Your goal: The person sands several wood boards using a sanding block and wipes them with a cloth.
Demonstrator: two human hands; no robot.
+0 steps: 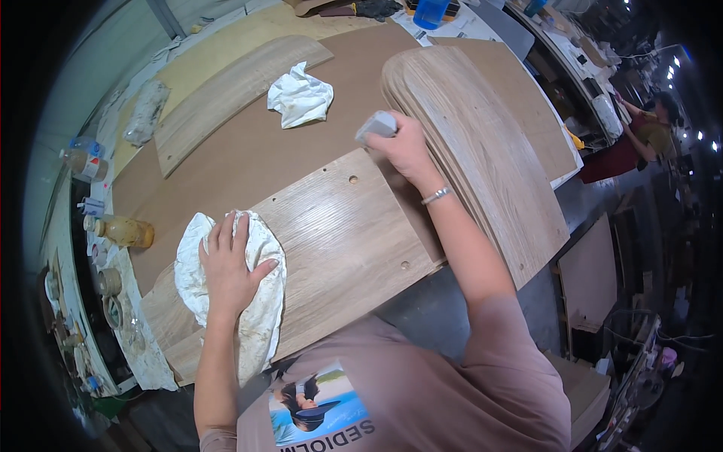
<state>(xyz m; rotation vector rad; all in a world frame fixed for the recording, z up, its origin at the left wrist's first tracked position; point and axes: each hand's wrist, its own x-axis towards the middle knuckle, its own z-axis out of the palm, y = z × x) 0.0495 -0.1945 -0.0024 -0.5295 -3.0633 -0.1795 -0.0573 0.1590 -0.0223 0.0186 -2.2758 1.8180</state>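
A wood-grain board [331, 233] with several drilled holes lies on the brown-covered table in front of me. My left hand [228, 264] rests flat, fingers spread, on a crumpled white cloth [263, 301] over the board's left part. Past the board's far right corner, my right hand [407, 148] grips a small grey block [375, 126]; its exact kind I cannot make out. The block is held just above or at that corner; contact cannot be told. Beside the right hand is a stack of rounded-corner wood-grain boards [482, 143].
A white crumpled rag [300, 95] and a curved wood-grain panel [226, 90] lie farther back. A jar of amber liquid [126, 231] and a plastic bottle [84, 163] stand on the left. A blue container [430, 13] sits at the far edge. Another person [640, 135] works at the right.
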